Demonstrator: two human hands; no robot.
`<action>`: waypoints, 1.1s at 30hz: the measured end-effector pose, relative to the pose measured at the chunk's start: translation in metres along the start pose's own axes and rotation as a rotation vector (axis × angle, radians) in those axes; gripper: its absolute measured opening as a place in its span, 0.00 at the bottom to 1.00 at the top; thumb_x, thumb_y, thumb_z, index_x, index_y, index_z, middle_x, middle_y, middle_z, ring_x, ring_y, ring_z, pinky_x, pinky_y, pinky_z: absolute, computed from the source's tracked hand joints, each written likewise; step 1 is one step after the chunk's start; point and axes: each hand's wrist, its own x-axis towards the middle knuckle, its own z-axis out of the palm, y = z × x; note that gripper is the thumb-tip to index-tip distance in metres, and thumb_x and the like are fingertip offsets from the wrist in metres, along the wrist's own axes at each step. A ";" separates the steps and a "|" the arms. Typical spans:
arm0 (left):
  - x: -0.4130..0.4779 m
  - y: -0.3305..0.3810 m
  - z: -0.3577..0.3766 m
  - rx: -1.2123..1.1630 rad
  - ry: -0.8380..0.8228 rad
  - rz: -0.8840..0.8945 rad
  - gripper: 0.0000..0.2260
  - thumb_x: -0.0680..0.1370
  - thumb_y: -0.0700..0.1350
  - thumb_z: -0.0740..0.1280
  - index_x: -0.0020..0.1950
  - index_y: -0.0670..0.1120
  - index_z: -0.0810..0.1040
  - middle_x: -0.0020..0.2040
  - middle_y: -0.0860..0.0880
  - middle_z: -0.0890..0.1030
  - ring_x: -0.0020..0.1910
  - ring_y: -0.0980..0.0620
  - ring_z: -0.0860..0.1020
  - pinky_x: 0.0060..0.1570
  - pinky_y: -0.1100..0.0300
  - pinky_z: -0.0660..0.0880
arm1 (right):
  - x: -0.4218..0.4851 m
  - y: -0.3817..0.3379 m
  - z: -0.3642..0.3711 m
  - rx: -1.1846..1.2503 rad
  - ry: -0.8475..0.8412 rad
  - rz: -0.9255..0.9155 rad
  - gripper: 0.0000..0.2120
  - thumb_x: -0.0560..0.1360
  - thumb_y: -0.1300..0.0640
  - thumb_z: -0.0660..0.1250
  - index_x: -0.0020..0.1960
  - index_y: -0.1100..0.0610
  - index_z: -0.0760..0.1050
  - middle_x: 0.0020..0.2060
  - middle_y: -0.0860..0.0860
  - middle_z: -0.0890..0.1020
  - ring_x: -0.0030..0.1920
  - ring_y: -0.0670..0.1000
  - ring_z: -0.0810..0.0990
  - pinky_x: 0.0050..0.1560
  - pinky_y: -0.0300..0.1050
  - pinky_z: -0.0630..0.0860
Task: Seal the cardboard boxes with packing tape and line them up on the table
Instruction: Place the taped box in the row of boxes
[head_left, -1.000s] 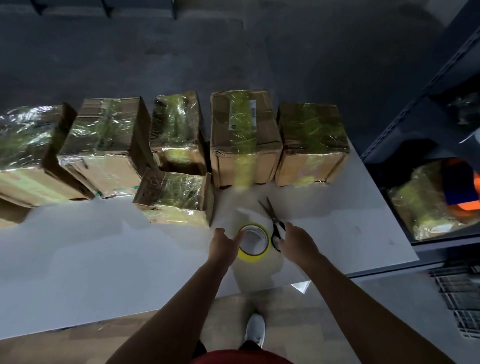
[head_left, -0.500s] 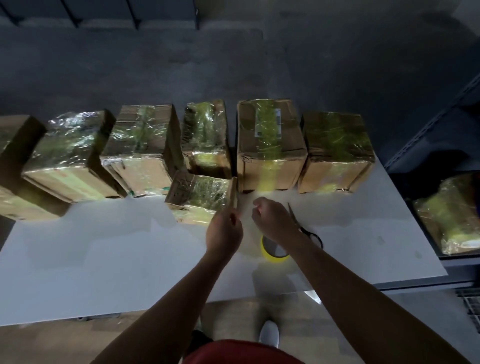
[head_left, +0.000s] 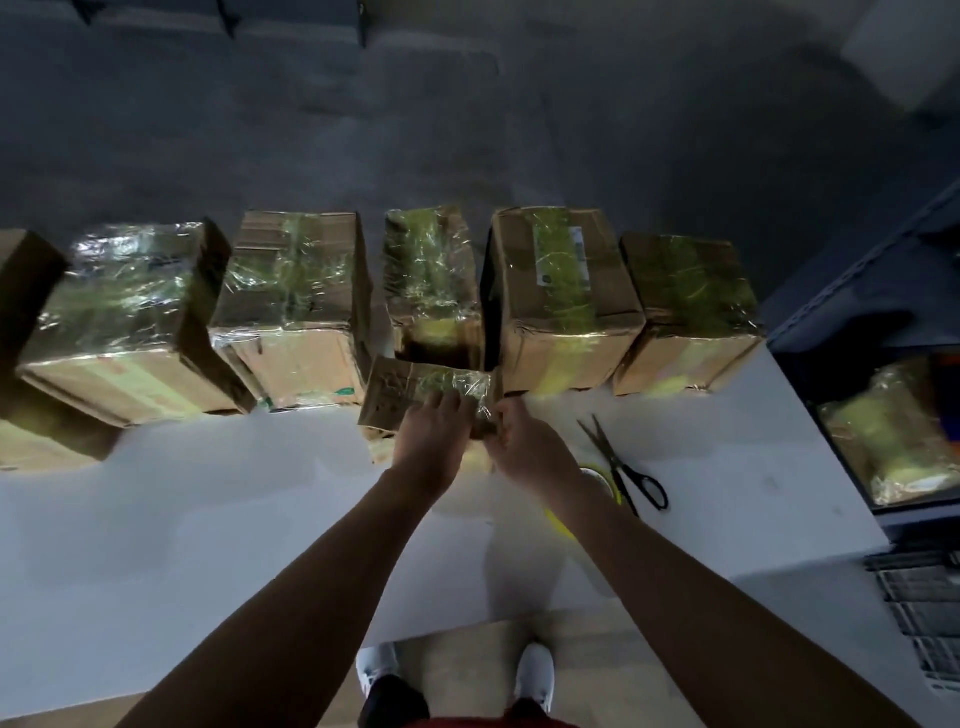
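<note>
Head view: a small box (head_left: 410, 397) is pressed under flat fingers of the left hand (head_left: 431, 441) and gripped at its end by curled fingers of the right hand (head_left: 524, 452). Beyond the fingers, taped boxes (head_left: 561, 291) are lined up on the tabletop (head_left: 208, 519); this one is judged not yet in line.

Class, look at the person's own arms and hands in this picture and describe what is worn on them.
Both forearms are bare right down to the picture's lower edge: no sleeves show. The left hand and the right hand wear no gloves, and no watch, bracelet or ring can be made out in the dim light.
</note>
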 end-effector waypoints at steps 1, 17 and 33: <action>0.001 0.002 -0.002 0.015 -0.046 -0.006 0.20 0.71 0.45 0.75 0.60 0.43 0.75 0.54 0.43 0.78 0.53 0.42 0.77 0.43 0.51 0.77 | 0.000 -0.003 0.002 0.051 0.007 0.049 0.21 0.77 0.51 0.65 0.66 0.56 0.66 0.55 0.56 0.80 0.55 0.59 0.78 0.51 0.49 0.73; -0.004 -0.062 -0.017 -0.558 -0.344 -0.125 0.31 0.73 0.58 0.71 0.69 0.43 0.67 0.62 0.45 0.77 0.56 0.47 0.77 0.52 0.58 0.74 | 0.016 -0.027 -0.006 -0.173 -0.053 -0.037 0.11 0.76 0.59 0.66 0.57 0.52 0.71 0.53 0.52 0.80 0.50 0.52 0.77 0.45 0.47 0.75; -0.033 -0.056 0.010 -1.056 -0.471 -0.568 0.14 0.75 0.51 0.68 0.39 0.40 0.80 0.35 0.46 0.80 0.34 0.51 0.79 0.34 0.61 0.72 | -0.003 -0.031 0.057 0.498 0.104 0.588 0.22 0.77 0.43 0.62 0.49 0.64 0.75 0.42 0.57 0.78 0.43 0.55 0.77 0.43 0.46 0.69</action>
